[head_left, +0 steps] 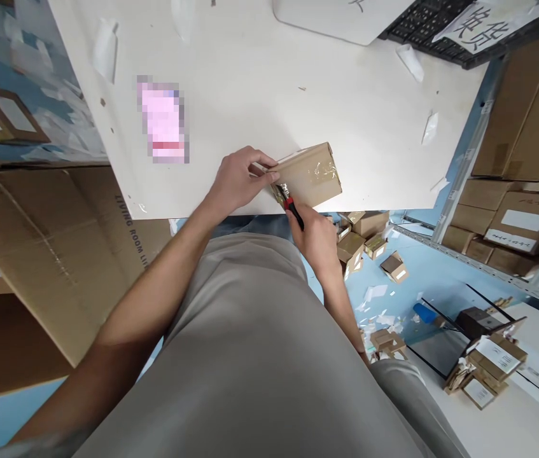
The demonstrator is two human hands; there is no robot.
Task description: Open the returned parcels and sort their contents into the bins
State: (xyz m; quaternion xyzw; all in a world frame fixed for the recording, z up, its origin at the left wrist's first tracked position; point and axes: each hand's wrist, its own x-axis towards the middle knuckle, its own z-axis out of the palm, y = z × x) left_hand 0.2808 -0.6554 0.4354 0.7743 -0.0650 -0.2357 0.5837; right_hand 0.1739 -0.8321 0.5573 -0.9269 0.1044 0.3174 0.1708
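A small brown cardboard box (308, 177) with shiny clear tape rests near the front edge of the white table (231, 83). My left hand (243, 178) grips the left end of this box between thumb and fingers. In my right hand (315, 238) is a red and black utility knife (294, 211), held by its handle. The knife's metal tip touches or lies very close to the taped left end of the box, just below my left thumb. The exact contact of the blade cannot be made out.
A blurred pink item (163, 121) lies at left on the table. At the back right stand a black crate (422, 28) and a white panel (326, 16). Large cartons (69, 254) flank me on the left; shelved boxes (527, 216) are at right. Small boxes (352, 248) litter the floor.
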